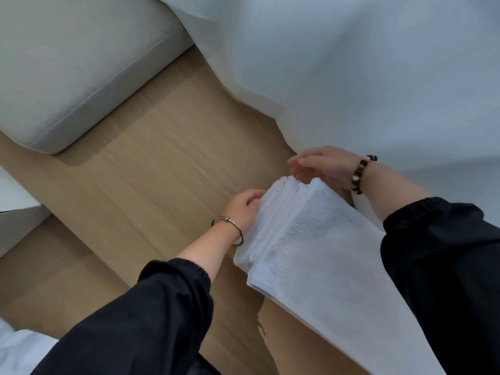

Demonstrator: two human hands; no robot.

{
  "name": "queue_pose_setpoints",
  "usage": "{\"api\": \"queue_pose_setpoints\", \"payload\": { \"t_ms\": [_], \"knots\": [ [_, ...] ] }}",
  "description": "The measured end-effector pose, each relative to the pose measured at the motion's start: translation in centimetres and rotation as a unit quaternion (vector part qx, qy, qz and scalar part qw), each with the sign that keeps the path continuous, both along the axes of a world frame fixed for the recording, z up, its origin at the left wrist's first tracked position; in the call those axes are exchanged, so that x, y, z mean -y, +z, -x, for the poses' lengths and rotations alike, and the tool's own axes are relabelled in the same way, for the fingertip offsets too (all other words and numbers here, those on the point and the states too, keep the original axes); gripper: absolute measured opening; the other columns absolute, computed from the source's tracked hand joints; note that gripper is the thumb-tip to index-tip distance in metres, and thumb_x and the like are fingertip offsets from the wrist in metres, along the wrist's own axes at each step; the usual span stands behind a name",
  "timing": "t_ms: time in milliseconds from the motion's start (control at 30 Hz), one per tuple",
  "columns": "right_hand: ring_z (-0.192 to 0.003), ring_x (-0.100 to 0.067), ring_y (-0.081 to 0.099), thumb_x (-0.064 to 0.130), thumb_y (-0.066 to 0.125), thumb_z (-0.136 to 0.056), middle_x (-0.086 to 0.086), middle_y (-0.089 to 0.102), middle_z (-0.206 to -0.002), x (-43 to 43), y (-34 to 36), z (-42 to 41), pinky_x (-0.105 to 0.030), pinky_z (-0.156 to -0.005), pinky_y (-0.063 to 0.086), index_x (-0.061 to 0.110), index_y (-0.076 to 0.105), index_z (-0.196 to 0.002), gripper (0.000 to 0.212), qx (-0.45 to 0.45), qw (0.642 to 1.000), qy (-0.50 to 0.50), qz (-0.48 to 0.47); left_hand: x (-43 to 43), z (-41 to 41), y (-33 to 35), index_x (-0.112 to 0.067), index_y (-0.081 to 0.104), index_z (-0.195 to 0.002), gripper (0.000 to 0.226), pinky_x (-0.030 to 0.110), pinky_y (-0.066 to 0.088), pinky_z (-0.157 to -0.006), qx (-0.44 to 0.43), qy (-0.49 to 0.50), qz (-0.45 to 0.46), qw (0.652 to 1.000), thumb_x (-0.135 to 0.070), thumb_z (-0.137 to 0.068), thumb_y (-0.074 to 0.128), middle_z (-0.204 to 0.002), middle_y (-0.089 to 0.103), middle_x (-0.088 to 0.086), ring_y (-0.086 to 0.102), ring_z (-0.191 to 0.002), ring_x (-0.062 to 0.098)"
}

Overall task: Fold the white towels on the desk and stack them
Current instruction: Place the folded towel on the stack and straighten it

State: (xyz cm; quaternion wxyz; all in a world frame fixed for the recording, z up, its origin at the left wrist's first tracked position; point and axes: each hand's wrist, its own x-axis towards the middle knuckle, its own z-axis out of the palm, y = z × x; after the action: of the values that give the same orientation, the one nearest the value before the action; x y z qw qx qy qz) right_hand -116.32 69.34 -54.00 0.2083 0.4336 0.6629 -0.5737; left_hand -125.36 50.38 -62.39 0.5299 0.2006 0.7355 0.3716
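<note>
A stack of folded white towels (305,234) sits in the lower right, its layered edges facing left. My left hand (243,205) grips the left side of the stack, fingers curled against the layered edges. My right hand (318,165) hovers at the far end of the stack with fingers straight and spread, touching the top corner or just above it. A surface under the stack is hidden by the towels and my dark sleeves.
Light wooden floor (162,158) fills the middle. A grey sofa cushion (67,63) lies at the upper left. White curtain fabric (365,63) hangs along the upper right. A white object (16,201) juts in at the left edge.
</note>
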Motion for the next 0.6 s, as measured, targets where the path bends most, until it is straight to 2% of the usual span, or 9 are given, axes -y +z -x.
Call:
{"api": "queue_pose_setpoints", "payload": {
  "t_ms": [33,100,167,200,267,333,433,500,600],
  "knots": [
    [-0.094,-0.015,0.061,0.025,0.051,-0.096,0.0,0.067,-0.1,0.5,1.0,0.4,-0.037,-0.091,0.045,0.016,0.066,-0.108,0.021,-0.018,0.999,0.027,-0.014,0.5,-0.2,0.8,-0.02,0.062,-0.121,0.033,0.013,0.038,-0.084,0.018,0.01,-0.011,1.0,-0.01,-0.099,0.039,-0.11,0.059,-0.011,0.053,-0.104,0.006],
    [-0.097,-0.011,0.058,0.035,0.055,-0.093,0.014,0.06,-0.095,1.5,2.9,0.8,-0.027,-0.087,0.044,0.021,0.066,-0.113,0.027,-0.003,0.977,0.191,-0.092,1.3,-0.7,2.4,-0.021,0.061,-0.121,0.033,0.017,0.039,-0.086,0.063,0.022,-0.021,0.998,-0.012,-0.099,0.038,-0.112,0.06,-0.011,0.054,-0.107,0.006],
    [-0.112,-0.013,0.05,0.037,0.06,-0.088,0.011,0.055,-0.111,2.6,4.0,0.9,-0.031,-0.095,0.042,0.029,0.065,-0.116,0.029,0.037,0.906,0.375,-0.192,1.7,-1.4,3.6,-0.021,0.059,-0.124,0.034,0.021,0.041,-0.093,0.099,0.029,-0.023,0.994,-0.013,-0.1,0.038,-0.118,0.06,-0.009,0.053,-0.112,0.007],
    [-0.116,-0.016,0.045,0.038,0.062,-0.086,0.007,0.054,-0.118,3.2,4.3,0.9,-0.035,-0.097,0.041,0.032,0.065,-0.114,0.029,0.056,0.871,0.434,-0.222,1.7,-1.7,4.0,-0.021,0.059,-0.125,0.034,0.025,0.04,-0.099,0.11,0.034,-0.019,0.993,-0.014,-0.1,0.038,-0.122,0.059,-0.006,0.052,-0.115,0.009],
    [-0.115,-0.019,0.044,0.037,0.061,-0.085,0.003,0.057,-0.117,4.6,4.7,0.9,-0.034,-0.094,0.039,0.033,0.064,-0.113,0.028,0.074,0.816,0.509,-0.263,1.9,-2.1,4.6,-0.021,0.059,-0.124,0.033,0.033,0.038,-0.107,0.125,0.05,-0.006,0.991,-0.013,-0.1,0.038,-0.129,0.057,0.0,0.05,-0.12,0.012],
    [-0.108,-0.022,0.05,0.031,0.059,-0.087,0.0,0.06,-0.11,5.8,4.5,0.9,-0.032,-0.09,0.039,0.028,0.063,-0.111,0.025,0.064,0.79,0.535,-0.292,2.1,-2.4,4.9,-0.027,0.059,-0.116,0.031,0.037,0.037,-0.108,0.145,0.078,0.0,0.986,-0.011,-0.099,0.039,-0.131,0.056,0.003,0.05,-0.119,0.014],
    [-0.102,-0.025,0.053,0.019,0.055,-0.084,-0.004,0.059,-0.104,6.4,4.4,0.7,-0.036,-0.087,0.044,0.022,0.062,-0.102,0.02,0.052,0.802,0.512,-0.304,2.7,-3.0,5.3,-0.033,0.064,-0.105,0.026,0.039,0.038,-0.108,0.184,0.114,0.005,0.976,-0.018,-0.098,0.044,-0.127,0.06,-0.001,0.054,-0.117,0.013],
    [-0.104,-0.022,0.051,0.015,0.053,-0.083,-0.002,0.061,-0.103,6.8,4.1,0.8,-0.034,-0.085,0.041,0.018,0.064,-0.102,0.022,0.055,0.789,0.517,-0.325,3.1,-3.2,5.2,-0.03,0.069,-0.106,0.02,0.042,0.04,-0.106,0.251,0.144,0.008,0.957,-0.032,-0.09,0.058,-0.12,0.065,0.0,0.059,-0.114,0.017],
    [-0.106,-0.019,0.049,0.009,0.049,-0.083,-0.001,0.064,-0.103,7.5,3.8,1.3,-0.033,-0.085,0.036,0.016,0.066,-0.104,0.028,0.064,0.763,0.536,-0.354,3.4,-3.1,5.3,-0.02,0.07,-0.112,0.044,0.045,0.042,-0.104,0.337,0.121,0.028,0.933,-0.047,-0.078,0.068,-0.116,0.067,0.008,0.062,-0.112,0.026]
  ]
}}
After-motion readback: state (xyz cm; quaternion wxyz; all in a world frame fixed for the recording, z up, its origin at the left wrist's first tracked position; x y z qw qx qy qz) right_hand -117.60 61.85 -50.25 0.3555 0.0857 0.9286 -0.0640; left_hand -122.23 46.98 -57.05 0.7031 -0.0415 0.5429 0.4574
